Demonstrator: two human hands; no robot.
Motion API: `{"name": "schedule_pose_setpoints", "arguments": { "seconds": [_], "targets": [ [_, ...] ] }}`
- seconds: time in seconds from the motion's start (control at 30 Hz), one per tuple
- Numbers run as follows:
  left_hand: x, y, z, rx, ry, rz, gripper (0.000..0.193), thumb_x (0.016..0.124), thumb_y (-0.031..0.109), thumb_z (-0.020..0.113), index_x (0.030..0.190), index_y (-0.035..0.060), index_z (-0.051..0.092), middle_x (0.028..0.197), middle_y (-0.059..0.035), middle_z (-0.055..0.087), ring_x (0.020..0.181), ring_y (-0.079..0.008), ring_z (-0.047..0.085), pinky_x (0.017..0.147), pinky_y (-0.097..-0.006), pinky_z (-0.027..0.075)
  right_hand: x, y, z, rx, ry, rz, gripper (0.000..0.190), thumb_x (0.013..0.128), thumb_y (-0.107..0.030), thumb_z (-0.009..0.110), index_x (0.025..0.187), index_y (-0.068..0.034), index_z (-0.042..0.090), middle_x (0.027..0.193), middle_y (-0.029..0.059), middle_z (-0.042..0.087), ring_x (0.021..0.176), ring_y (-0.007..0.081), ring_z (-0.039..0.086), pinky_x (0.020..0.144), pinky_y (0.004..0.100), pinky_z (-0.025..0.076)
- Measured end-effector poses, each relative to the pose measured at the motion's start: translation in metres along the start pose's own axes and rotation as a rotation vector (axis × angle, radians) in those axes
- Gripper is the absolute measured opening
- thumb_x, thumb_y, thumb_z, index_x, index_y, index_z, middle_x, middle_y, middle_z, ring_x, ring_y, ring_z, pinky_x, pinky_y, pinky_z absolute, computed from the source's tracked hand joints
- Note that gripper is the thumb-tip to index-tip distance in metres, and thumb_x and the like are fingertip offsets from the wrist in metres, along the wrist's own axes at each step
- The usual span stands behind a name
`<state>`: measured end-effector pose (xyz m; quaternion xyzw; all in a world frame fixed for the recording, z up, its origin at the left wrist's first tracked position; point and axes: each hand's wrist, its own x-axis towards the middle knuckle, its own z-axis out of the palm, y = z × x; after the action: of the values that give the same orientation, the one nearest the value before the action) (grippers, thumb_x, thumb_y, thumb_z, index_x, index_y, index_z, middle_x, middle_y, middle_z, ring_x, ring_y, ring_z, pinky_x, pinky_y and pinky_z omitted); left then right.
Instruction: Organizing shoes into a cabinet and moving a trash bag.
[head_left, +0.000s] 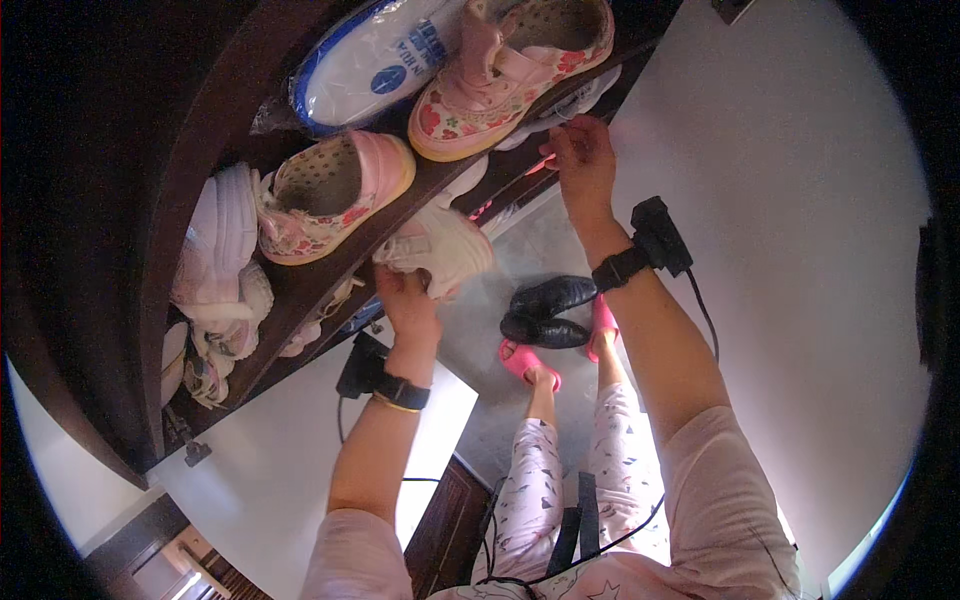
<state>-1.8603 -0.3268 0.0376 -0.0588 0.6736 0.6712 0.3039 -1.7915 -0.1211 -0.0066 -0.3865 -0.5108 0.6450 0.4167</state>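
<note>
My left hand (409, 304) grips a white shoe (442, 251) at the edge of a dark wooden shoe shelf (300, 315). My right hand (581, 154) is raised near the shelf's right end, fingers curled, beside a whitish shoe (577, 101) on a lower level; whether it touches anything is unclear. Above, a pair of pink floral children's shoes stands apart, one shoe (334, 199) left of the other (510, 82). Behind them lies a blue-and-white item in clear plastic (375, 67), bearing print. More white shoes (225, 262) are piled at the shelf's left.
Black leather shoes (551, 311) stand on the grey floor (532, 240) by my feet in pink clogs (525, 360). A white door panel (772, 210) is on the right, another (300, 442) at lower left. Cables run from the wrist-worn devices.
</note>
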Motion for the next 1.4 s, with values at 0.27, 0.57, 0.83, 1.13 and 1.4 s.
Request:
{"name": "schedule_pose_setpoints", "arguments": {
  "seconds": [0.27,0.57,0.83,1.13,1.4],
  "targets": [
    [0.021,-0.014,0.056,-0.489,0.308,0.14,0.025,0.08,0.01,0.045,0.104,0.0065,0.041,0.105,-0.0106,0.048,0.091,-0.0254,0.051,0.077,-0.0392,0.046,-0.003,-0.001,0.015,0.07,0.009,0.007,0.022,0.073,-0.006,0.055,0.088,-0.002,0.04,0.072,0.0087,0.053,0.06,0.0163,0.056,0.048,0.0254,0.046],
    [0.057,-0.006,0.047,-0.459,-0.329,-0.247,0.021,0.083,0.023,0.044,0.094,0.0055,0.047,0.088,-0.0099,0.056,0.077,-0.0234,0.056,0.07,-0.0338,0.048,0.03,-0.005,0.011,-0.269,-0.043,-0.231,0.039,0.064,-0.013,0.065,0.094,-0.002,0.043,0.079,0.0084,0.054,0.07,0.0189,0.056,0.061,0.0276,0.046],
    [0.04,0.001,0.041,-0.444,-0.081,0.139,0.025,0.082,0.017,0.041,0.101,0.0021,0.047,0.105,-0.0134,0.051,0.099,-0.0247,0.049,0.084,-0.0363,0.041,0.005,0.003,-0.001,-0.02,-0.129,-0.185,0.036,0.067,-0.003,0.059,0.1,-0.001,0.045,0.101,0.015,0.049,0.098,0.0232,0.048,0.078,0.03,0.042],
    [0.057,-0.006,0.08,0.153,-0.145,0.036,0.033,0.081,0.009,0.038,0.112,0.0014,0.039,0.112,-0.0109,0.048,0.101,-0.0183,0.048,0.085,-0.0269,0.036,0.008,-0.015,0.007,-0.71,-0.33,-0.638,0.039,0.061,0.002,0.053,0.099,0.002,0.046,0.105,0.0202,0.044,0.111,0.0409,0.029,0.097,0.0456,0.022],
    [0.101,-0.023,0.091,1.328,-0.428,1.045,0.046,0.071,0.006,0.049,0.115,0.0001,0.037,0.109,-0.023,0.045,0.101,-0.0363,0.043,0.088,-0.0412,0.033,0.015,-0.018,-0.001,-0.588,-0.325,-0.642,0.038,0.06,0.004,0.049,0.098,0.002,0.046,0.106,0.0204,0.043,0.107,0.0389,0.033,0.092,0.0421,0.029]
  ]
}}
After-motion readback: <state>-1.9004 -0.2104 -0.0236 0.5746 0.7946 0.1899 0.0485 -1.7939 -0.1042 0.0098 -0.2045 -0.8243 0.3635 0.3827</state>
